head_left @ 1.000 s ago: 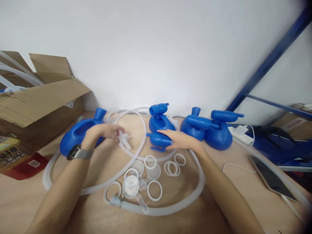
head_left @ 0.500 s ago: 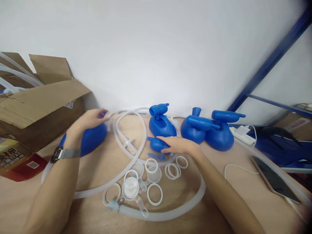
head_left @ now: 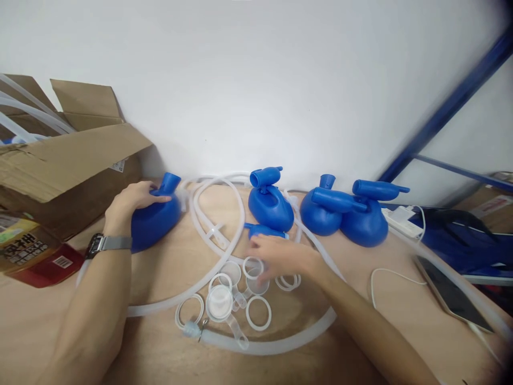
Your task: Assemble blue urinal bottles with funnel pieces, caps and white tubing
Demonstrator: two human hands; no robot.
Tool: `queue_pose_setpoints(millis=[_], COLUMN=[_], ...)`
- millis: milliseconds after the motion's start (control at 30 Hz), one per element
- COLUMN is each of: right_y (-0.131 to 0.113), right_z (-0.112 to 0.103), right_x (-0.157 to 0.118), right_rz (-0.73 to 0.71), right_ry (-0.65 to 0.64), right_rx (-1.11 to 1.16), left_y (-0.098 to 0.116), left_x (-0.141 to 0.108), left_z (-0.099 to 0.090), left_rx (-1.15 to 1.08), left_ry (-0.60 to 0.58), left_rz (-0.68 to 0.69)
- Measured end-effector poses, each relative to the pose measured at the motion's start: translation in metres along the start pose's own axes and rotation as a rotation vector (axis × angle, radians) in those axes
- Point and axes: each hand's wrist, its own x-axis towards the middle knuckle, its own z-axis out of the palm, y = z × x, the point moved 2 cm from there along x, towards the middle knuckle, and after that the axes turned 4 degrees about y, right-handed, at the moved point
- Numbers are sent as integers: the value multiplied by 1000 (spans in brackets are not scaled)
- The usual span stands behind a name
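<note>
My left hand (head_left: pixel 138 198), with a watch on its wrist, grips the handle of a blue plastic urinal bottle (head_left: pixel 158 224), whose open neck tilts up to the right. Above the loose rings hovers my right hand (head_left: pixel 276 256), slightly blurred, its thumb and fingers apart and nothing visible in it. Beneath and beside it lie a white ring (head_left: pixel 258 327) and several more, plus a translucent round cap (head_left: pixel 219 302) with a strap. Just behind the right hand is a small blue spouted piece (head_left: pixel 260 230), partly hidden by the fingers. A clear hose (head_left: pixel 200 286) loops between the hands.
Another blue bottle (head_left: pixel 270 214) stands at the wall, with two more to the right. A cardboard box (head_left: pixel 120 182) holding tubes and a red-and-yellow container (head_left: pixel 52 264) are at left. A phone (head_left: pixel 452 294), cable and power strip (head_left: pixel 403 223) lie right.
My right hand has left the small blue piece and moved down toward the white rings. My left hand has shifted slightly left onto the bottle's handle, uncovering the neck.
</note>
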Motion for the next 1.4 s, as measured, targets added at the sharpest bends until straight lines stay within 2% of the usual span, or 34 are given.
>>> queue_pose_setpoints(millis=[100,167,233,333,433,567,633,733,833,1067,1267,1400], right_y=[-2,-2,-2,1,11,26,26,19,14,14,6,-3], right_z=[12,12,3,-22,-47,-66,-68,-68,-69,-70,-62,-58], right_x=[9,11,10,-2,-21,-42,-47,-47,-46,-44,-35,-33], right_rz=[-14,-14,-12,1,39,54,12,-57,-69,-80,-12,15], right_ry=[-20,-31,-14,74,262,660,733,719,737,722,712,800], right_rx=[-41,-65,-54,41,168,411,449,354,279,306,336,275], left_y=[20,43,68,106,138,171,184,196,202,205,206,211], left_x=[-11,-22,-35,-53,-68,-84,-92,-100,-102,-106,-108,-111], left_z=[-15,-27,-37,-41,-35,-23,-18,-12,-9,-8,-7,-9], left_rx=[135,206,210,110,56,107,107,117,175,153,99,18], left_ry=[-8,-33,-65,-184,-297,-331,-333,-342,-296,-310,-310,-305], left_rz=[-50,28,139,284,421,555,601,604,593,636,639,670])
